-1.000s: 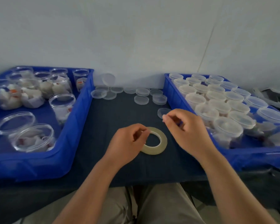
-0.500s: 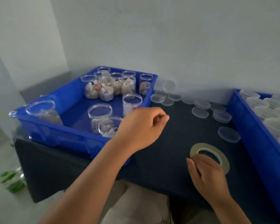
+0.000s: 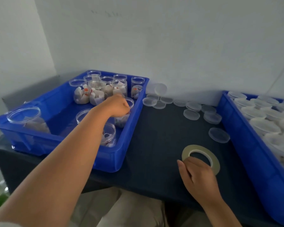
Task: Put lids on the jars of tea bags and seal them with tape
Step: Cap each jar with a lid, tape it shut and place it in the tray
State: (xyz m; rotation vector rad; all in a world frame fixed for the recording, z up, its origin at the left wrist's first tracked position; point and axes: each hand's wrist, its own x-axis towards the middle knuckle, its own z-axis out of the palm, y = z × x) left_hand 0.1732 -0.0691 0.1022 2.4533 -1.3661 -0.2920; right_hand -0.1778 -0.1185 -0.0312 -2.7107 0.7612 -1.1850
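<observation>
Plain packing workspace: blue crates of jars, loose lids, bare wall.

The left hand has left the tape roll, crossed the table edge and now reaches into the left blue crate, its fingers curled over the rim of an open jar of tea bags beside the crate's right wall. The right hand, which was pinching in the air above the roll, now lies over its near edge.
</observation>
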